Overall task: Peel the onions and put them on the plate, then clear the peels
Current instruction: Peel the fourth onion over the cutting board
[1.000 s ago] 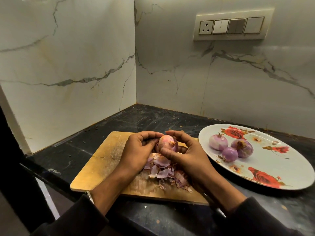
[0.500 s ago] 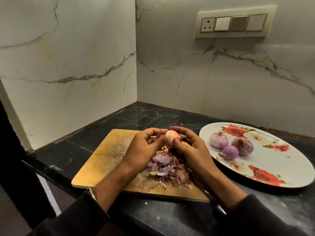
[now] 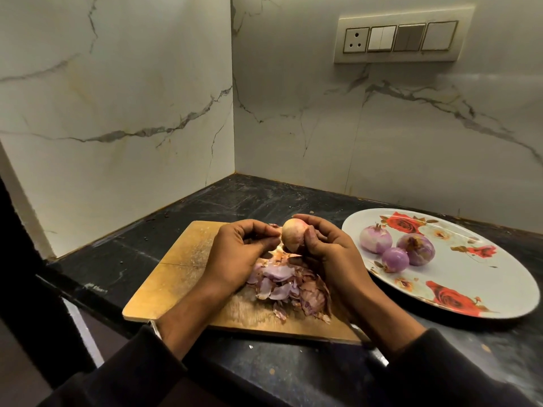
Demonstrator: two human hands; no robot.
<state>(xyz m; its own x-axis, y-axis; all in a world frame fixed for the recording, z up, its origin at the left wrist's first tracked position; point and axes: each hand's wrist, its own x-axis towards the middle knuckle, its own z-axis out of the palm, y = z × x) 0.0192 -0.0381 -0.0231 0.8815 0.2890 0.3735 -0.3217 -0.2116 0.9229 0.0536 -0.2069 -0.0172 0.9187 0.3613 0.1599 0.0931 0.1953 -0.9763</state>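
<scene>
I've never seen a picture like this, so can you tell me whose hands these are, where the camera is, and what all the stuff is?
The camera sits on a person's head and looks down, so you see that person's own two hands. The right hand holds an onion, and the left hand picks at its skin. Below them a pile of peels lies on a wooden cutting board. On the right, a flowered plate holds three peeled onions. Everything rests on a dark counter.
</scene>
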